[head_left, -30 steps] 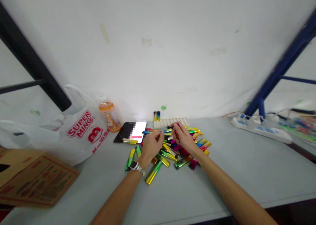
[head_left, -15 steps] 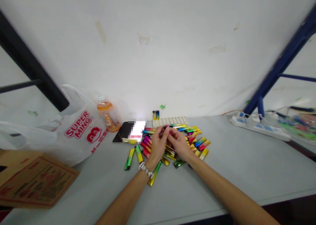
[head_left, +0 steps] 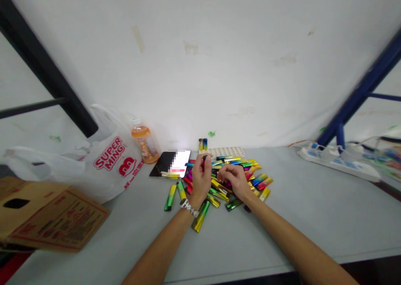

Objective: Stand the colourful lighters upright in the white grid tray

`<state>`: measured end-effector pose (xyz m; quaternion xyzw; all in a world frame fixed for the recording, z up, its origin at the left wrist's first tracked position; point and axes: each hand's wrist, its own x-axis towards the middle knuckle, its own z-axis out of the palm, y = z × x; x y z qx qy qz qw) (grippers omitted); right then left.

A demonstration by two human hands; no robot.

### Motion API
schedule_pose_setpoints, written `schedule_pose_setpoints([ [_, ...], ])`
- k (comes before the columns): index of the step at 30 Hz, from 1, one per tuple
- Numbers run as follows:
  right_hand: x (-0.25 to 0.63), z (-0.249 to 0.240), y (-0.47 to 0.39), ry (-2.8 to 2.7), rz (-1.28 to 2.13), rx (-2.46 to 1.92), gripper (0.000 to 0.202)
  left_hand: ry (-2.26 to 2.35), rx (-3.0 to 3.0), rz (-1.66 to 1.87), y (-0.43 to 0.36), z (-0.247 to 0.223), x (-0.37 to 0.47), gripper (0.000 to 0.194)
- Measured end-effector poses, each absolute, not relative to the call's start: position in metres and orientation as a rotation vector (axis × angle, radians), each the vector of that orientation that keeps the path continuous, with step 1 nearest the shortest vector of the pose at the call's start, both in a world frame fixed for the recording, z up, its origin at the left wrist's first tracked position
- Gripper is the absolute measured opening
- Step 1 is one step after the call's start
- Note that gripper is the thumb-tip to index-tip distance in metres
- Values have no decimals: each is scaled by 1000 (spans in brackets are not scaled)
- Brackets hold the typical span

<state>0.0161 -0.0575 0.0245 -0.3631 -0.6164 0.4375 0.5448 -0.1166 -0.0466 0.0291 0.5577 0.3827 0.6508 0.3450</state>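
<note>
My left hand [head_left: 202,176] is closed around a lighter, of which a black top end and a little pink body [head_left: 204,161] show between thumb and fingers. A silver watch is on that wrist. Over the middle of a pile of shiny multicoloured lighters [head_left: 219,189] is my right hand [head_left: 235,180], apart from the left. Its fingers are curled in with the thumb near them, and whatever may be between the tips is hidden. Two lighters [head_left: 203,144] stand upright at the back left of a white tray with rows of holes [head_left: 230,152].
Left of the pile lie a tablet [head_left: 164,164] with a lit screen, an orange drink bottle [head_left: 144,142], a white plastic bag [head_left: 109,172] and a cardboard box [head_left: 62,218]. A white power strip [head_left: 340,164] lies on the right, by a blue metal post [head_left: 360,97].
My hands were together at the lighter; the right hand has since moved away, right and down toward the pile. The left still holds the lighter. The whole view has shifted slightly.
</note>
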Motion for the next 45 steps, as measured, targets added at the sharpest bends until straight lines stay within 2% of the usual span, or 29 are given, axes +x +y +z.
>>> schedule_pose_setpoints([
  [5,19,27,-60,-1477,999,-928,26,1003,1319,1416,-50,34,-111,61],
  [10,21,22,-57,-1536,959,-988,22,1087,1241,1367,-48,30,-103,58],
  [21,20,14,-55,-1645,906,-1042,24,1195,1408,1348,-43,24,-106,37],
  [29,21,14,-54,-1668,892,-1024,26,1148,1361,1354,-39,17,-105,45],
  [36,21,12,-54,-1675,907,-1017,27,1049,1261,1302,-46,25,-105,59],
  [40,21,13,-54,-1686,897,-1022,27,989,1185,1304,-50,29,-104,60],
  [45,21,14,-55,-1705,873,-1029,27,1146,1322,1331,-43,23,-106,56],
])
